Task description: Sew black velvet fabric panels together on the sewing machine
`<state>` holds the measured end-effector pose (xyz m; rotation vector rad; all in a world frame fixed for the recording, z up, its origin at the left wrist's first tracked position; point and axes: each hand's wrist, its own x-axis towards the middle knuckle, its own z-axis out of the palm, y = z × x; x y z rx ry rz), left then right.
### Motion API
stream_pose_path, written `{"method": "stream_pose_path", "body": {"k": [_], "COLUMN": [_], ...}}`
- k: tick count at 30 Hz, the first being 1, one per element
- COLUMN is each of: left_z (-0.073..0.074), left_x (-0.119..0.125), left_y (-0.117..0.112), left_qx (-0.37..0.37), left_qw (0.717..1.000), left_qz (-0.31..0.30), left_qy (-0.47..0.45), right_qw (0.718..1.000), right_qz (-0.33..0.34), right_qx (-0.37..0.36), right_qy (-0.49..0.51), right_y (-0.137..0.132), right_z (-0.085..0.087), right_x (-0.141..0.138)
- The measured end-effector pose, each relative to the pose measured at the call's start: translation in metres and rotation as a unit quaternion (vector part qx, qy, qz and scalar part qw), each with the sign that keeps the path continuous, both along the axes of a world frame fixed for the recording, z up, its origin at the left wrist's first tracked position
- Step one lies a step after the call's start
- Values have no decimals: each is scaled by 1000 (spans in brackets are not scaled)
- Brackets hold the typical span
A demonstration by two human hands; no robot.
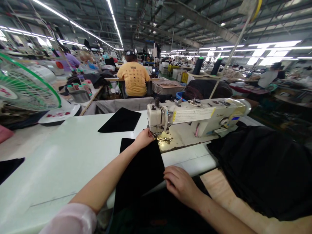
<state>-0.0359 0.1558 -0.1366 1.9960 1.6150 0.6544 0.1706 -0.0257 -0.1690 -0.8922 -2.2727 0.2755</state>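
Observation:
A piece of black fabric [141, 162] lies across the front of the white table and hangs over its near edge. My left hand [144, 137] pinches the far corner of this fabric, right beside the needle area of the sewing machine [185, 117]. Lower down, my right hand [179, 180] grips the right edge of the same piece between thumb and fingers. The machine's lamp lights the metal plate [180, 140] under the presser foot. Another black fabric piece [120, 120] rests flat on the table, beyond my left forearm.
A large black fabric heap [265, 169] sits at the right over a wooden board [219, 185]. At the left stand a green fan [24, 84] and a metal pot [80, 96]. A person in a yellow shirt [134, 78] sits ahead, back turned. Thread cones [198, 66] stand behind the machine.

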Motion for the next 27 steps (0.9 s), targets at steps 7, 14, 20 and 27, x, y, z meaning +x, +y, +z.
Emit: {"method": "stream_pose_path", "body": {"k": [7,14,20,27], "left_z": [21,1,4,4], "left_x": [7,-9,-19,-27], "left_y": [-75,-178,-141,-98], "left_qx": [100,160,177,164], "left_qw": [993,924,927,940], "left_qz": [18,-325,-314,-288], "left_qy": [67,122,106,84], "right_qw": [1000,998,998,995], "right_qz": [8,25,11,-40], "right_qx": [3,-30,-17,11], "right_qy": [-25,-51,-56,-88], "right_y": [-3,1,38,82], "right_z": [5,16,11,11], "right_x": [5,8,-2,-16]}}
